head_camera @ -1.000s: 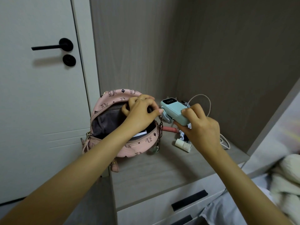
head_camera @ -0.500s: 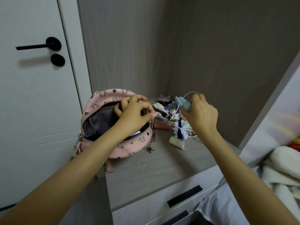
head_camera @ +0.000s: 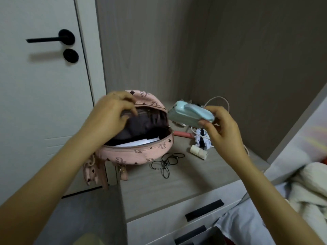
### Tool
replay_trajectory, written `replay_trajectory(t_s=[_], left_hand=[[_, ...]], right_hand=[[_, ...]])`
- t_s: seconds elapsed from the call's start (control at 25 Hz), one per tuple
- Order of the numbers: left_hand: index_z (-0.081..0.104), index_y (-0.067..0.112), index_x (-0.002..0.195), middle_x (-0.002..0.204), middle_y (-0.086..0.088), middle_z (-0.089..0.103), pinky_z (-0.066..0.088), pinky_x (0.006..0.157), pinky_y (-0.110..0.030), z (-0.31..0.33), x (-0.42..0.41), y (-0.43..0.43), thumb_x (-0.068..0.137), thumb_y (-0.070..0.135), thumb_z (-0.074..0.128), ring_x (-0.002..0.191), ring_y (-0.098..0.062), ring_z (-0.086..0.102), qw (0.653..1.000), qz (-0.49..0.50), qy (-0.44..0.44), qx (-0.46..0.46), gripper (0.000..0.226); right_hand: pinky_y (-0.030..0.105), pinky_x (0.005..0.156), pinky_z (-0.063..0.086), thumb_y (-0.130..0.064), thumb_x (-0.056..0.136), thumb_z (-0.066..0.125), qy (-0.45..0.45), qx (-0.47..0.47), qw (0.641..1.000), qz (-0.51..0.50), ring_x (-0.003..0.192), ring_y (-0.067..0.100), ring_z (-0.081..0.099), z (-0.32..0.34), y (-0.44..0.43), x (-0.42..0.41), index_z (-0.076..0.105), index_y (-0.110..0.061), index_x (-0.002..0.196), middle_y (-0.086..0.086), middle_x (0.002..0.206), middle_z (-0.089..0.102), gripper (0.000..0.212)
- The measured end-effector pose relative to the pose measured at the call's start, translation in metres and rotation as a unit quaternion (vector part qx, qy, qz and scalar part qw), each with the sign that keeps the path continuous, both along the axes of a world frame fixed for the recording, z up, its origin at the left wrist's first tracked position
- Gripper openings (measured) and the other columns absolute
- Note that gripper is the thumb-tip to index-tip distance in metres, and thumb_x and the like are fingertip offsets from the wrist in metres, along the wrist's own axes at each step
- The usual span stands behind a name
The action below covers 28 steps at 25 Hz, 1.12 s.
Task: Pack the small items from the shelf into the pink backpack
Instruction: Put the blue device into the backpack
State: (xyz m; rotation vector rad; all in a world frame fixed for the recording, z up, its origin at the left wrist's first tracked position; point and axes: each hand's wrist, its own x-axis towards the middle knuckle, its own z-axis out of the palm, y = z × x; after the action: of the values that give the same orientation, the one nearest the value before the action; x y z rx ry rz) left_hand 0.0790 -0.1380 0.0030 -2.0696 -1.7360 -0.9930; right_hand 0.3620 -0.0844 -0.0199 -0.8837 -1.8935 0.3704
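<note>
The pink backpack [head_camera: 141, 154] stands open at the shelf's left edge, with a dark lining and white paper inside. My left hand [head_camera: 109, 114] grips the top rear flap and holds the opening wide. My right hand [head_camera: 219, 128] holds a mint-green device [head_camera: 187, 114] just right of the opening, level with its rim. On the shelf lie a black cord [head_camera: 166, 161], a small white tube [head_camera: 198, 152], a pink stick [head_camera: 182, 134], a black-and-white cloth [head_camera: 202, 143] and a white cable [head_camera: 219, 99].
The grey wooden shelf [head_camera: 177, 181] sits in a niche with walls behind and to the right. A white door with a black handle [head_camera: 51, 39] is to the left. Drawers with black handles [head_camera: 203, 207] lie below. Bedding [head_camera: 311, 188] is at the right.
My right hand has brought the mint-green device left and turned it, from over the pile of items to beside the bag's opening. My left hand moved up to the rear flap. The view shifted.
</note>
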Motion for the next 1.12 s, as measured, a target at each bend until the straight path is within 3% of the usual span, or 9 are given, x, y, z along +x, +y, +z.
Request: replay_trajectory(t_s=[0.12, 0.2, 0.28, 0.4, 0.56, 0.68, 0.76, 0.92, 1.12], left_hand=[[0.075, 0.027, 0.092, 0.132, -0.008, 0.051, 0.022, 0.085, -0.040, -0.022, -0.027, -0.023, 0.053, 0.007, 0.087, 0.112, -0.031, 0.034, 0.990, 0.083, 0.114, 0.025, 0.046], [0.068, 0.028, 0.112, 0.143, -0.014, 0.033, 0.020, 0.099, -0.047, -0.038, -0.034, -0.026, 0.054, 0.005, 0.085, 0.128, -0.037, 0.022, 0.994, 0.089, 0.057, 0.016, 0.065], [0.055, 0.031, 0.126, 0.150, -0.017, 0.016, 0.020, 0.112, -0.044, -0.045, -0.033, -0.027, 0.059, -0.002, 0.080, 0.137, -0.039, 0.017, 0.996, 0.045, -0.067, -0.023, 0.078], [0.032, 0.032, 0.142, 0.154, -0.004, 0.003, 0.036, 0.101, -0.030, -0.058, -0.024, -0.036, 0.065, -0.006, 0.071, 0.132, -0.018, 0.030, 0.989, -0.006, -0.131, -0.068, 0.094], [0.030, 0.030, 0.143, 0.155, 0.003, 0.004, 0.050, 0.079, -0.027, -0.068, -0.013, -0.048, 0.067, -0.018, 0.056, 0.117, 0.016, 0.020, 0.987, -0.007, -0.156, -0.026, 0.094], [0.027, 0.035, 0.142, 0.150, 0.017, -0.001, 0.052, 0.076, -0.028, -0.067, -0.007, -0.052, 0.067, -0.018, 0.053, 0.120, 0.014, 0.018, 0.985, -0.002, -0.169, -0.026, 0.096], [0.028, 0.032, 0.144, 0.151, 0.017, -0.002, 0.053, 0.072, -0.032, -0.067, -0.007, -0.053, 0.068, -0.017, 0.054, 0.121, 0.008, 0.025, 0.986, -0.012, -0.165, -0.033, 0.094], [0.027, 0.030, 0.145, 0.154, 0.014, -0.008, 0.053, 0.066, -0.041, -0.066, -0.013, -0.058, 0.068, -0.009, 0.059, 0.116, -0.026, 0.049, 0.993, -0.025, -0.108, -0.037, 0.093], [0.022, 0.027, 0.147, 0.156, 0.009, -0.008, 0.054, 0.060, -0.042, -0.060, -0.019, -0.059, 0.065, -0.006, 0.062, 0.123, -0.023, 0.037, 0.998, -0.029, -0.048, -0.011, 0.097]], right_hand=[[0.028, 0.071, 0.053, -0.027, 0.084, 0.065, -0.051, 0.049, 0.995, 0.066, 0.090, 0.010, 0.057, 0.012, -0.017, -0.031, 0.062, -0.018, 0.104, -0.006, 0.104, 0.051, 0.023], [0.025, 0.067, 0.051, -0.039, 0.079, 0.067, -0.102, 0.068, 0.989, 0.078, 0.082, 0.008, 0.056, 0.015, -0.026, -0.056, 0.066, -0.022, 0.103, -0.007, 0.101, 0.046, 0.030], [0.026, 0.063, 0.046, -0.042, 0.075, 0.070, -0.186, 0.098, 0.977, 0.039, 0.073, 0.010, 0.055, 0.009, -0.031, -0.083, 0.066, -0.025, 0.102, -0.009, 0.096, 0.042, 0.031], [0.036, 0.061, 0.046, -0.030, 0.081, 0.068, -0.262, 0.093, 0.961, -0.010, 0.079, 0.027, 0.060, -0.014, -0.038, -0.113, 0.063, -0.019, 0.108, 0.000, 0.098, 0.050, 0.029], [0.037, 0.055, 0.045, -0.014, 0.084, 0.062, -0.224, 0.074, 0.971, -0.037, 0.084, 0.031, 0.061, -0.045, -0.041, -0.108, 0.059, -0.017, 0.120, 0.005, 0.104, 0.056, 0.036], [0.035, 0.049, 0.045, -0.012, 0.085, 0.061, -0.235, 0.095, 0.965, -0.065, 0.077, 0.031, 0.062, -0.049, -0.045, -0.109, 0.057, -0.017, 0.126, 0.007, 0.102, 0.057, 0.041], [0.036, 0.045, 0.044, -0.007, 0.084, 0.060, -0.269, 0.095, 0.955, -0.083, 0.073, 0.032, 0.061, -0.047, -0.048, -0.109, 0.053, -0.017, 0.130, 0.007, 0.101, 0.058, 0.047], [0.028, 0.040, 0.030, -0.003, 0.074, 0.064, -0.389, 0.117, 0.905, -0.128, 0.059, 0.030, 0.061, -0.043, -0.051, -0.104, 0.057, -0.023, 0.122, 0.005, 0.095, 0.059, 0.052], [0.027, 0.044, 0.028, -0.006, 0.080, 0.051, -0.423, 0.166, 0.886, -0.088, 0.061, 0.031, 0.064, -0.031, -0.037, -0.113, 0.053, -0.024, 0.127, 0.003, 0.113, 0.061, 0.051]])
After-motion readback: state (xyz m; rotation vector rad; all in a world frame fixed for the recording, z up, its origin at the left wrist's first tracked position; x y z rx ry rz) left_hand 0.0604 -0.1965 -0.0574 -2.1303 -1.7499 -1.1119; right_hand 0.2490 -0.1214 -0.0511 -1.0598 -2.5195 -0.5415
